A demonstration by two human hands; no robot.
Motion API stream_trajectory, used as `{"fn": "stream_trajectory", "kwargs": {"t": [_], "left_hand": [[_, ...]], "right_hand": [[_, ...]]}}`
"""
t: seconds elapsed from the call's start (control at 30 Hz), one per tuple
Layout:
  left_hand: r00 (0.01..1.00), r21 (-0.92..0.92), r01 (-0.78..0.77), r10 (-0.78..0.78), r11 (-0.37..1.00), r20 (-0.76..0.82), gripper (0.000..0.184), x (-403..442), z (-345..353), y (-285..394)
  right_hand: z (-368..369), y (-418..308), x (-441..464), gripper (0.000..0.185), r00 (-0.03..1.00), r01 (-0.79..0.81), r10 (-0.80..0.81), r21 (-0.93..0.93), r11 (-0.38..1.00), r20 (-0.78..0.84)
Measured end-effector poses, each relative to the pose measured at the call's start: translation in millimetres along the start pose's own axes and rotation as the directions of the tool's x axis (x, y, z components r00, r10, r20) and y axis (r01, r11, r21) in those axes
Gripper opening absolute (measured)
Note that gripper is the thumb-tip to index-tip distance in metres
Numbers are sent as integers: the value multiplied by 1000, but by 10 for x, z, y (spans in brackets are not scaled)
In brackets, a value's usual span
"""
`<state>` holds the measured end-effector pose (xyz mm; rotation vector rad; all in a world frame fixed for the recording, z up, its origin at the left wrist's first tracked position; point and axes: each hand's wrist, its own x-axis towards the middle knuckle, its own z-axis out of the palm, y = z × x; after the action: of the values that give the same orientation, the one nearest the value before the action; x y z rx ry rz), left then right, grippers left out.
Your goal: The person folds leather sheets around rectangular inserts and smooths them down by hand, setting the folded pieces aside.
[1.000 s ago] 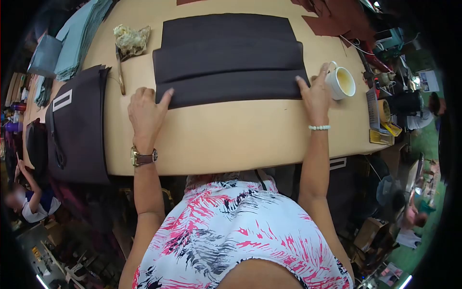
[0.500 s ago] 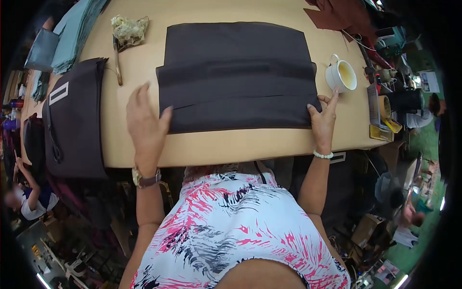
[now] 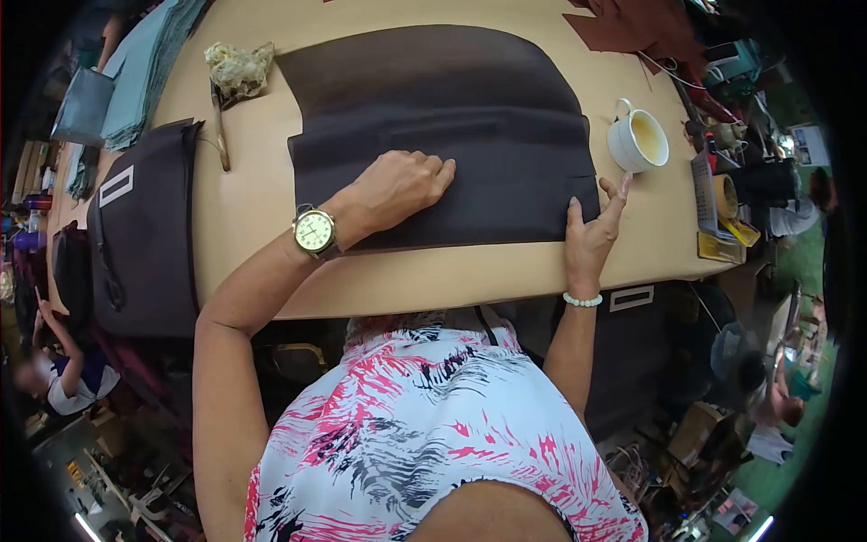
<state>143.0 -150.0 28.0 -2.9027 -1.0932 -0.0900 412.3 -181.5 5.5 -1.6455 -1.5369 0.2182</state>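
Dark folded sheet (image 3: 479,149) beneath fist-curled left hand (image 3: 404,188), spread right hand (image 3: 593,233) at the sheet's right edge.

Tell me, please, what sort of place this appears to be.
Probably a workshop making leather or similar goods: the folded dark sheet under the left hand, the stack of grey-green sheets and the reddish-brown pieces suggest it.

Left hand (image 3: 395,191), right hand (image 3: 591,239) on dark sheet (image 3: 506,194).
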Motion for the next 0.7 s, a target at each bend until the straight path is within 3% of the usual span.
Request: {"fn": "stream_trajectory", "kwargs": {"t": [0.07, 0.27, 0.37, 0.47, 0.57, 0.7], "left_hand": [[1000, -86, 22, -24, 996, -17, 37, -6, 33, -16], [998, 87, -16, 22, 996, -67, 37, 21, 61, 41], [997, 48, 3, 1, 999, -75, 36, 66, 88, 0], [991, -155, 118, -127, 981, -49, 34, 112, -43, 38], [992, -154, 122, -118, 981, 32, 32, 97, -69, 23], [997, 4, 72, -72, 997, 29, 27, 116, -27, 68]], "right_hand": [[-1, 11, -4, 77, 1000, -14, 14, 16, 1000, 5], [2, -6, 6, 77, 998, -63, 63, 40, 997, 13], [4, 22, -1, 77, 998, -65, 64, 48, 997, 13], [-3, 22, 3, 76, 998, -69, 69, 39, 997, 13], [-2, 23, 6, 74, 998, -64, 64, 53, 996, 19], [-11, 3, 7, 73, 998, -59, 58, 53, 997, 20]]}}
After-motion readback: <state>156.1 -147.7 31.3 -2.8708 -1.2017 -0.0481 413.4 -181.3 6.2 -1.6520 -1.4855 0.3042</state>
